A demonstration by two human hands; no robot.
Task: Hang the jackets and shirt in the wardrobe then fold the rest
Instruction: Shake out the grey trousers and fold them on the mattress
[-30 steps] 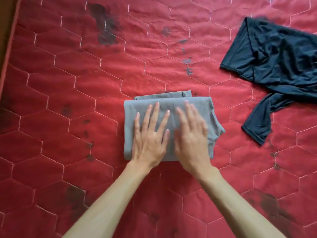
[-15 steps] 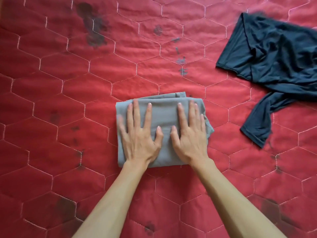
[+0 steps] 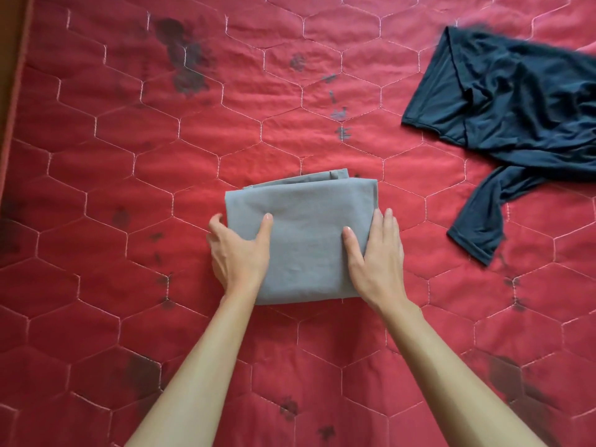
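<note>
A red quilted bed cover (image 3: 129, 162) stitched in pale hexagons fills the view, marked with dark stains (image 3: 185, 59) towards 11 o'clock and along the near edge.

At the centre lies a grey cloth garment folded into a compact rectangle (image 3: 306, 243). It looks finished as a fold. The left hand (image 3: 238, 253) grips its 9 o'clock edge, thumb on top and fingers curled round the side. The right hand (image 3: 377, 256) holds the 3 o'clock edge, thumb on top and fingers laid along the side; whether they reach underneath I cannot tell.

At 2 o'clock, well apart from the grey bundle, a dark navy jersey garment (image 3: 516, 101) lies crumpled and unfolded, so I judge at least this piece is left to fold. No wardrobe, jackets or shirt show here, so the hanging part cannot be judged.

The grey rectangle is nearly square, its slightly longer axis running from 9 to 3 o'clock, with stacked layer edges showing at 12 o'clock. The navy garment's body stretches towards 3 o'clock, and one sleeve (image 3: 477, 227) trails down towards 6 o'clock.
</note>
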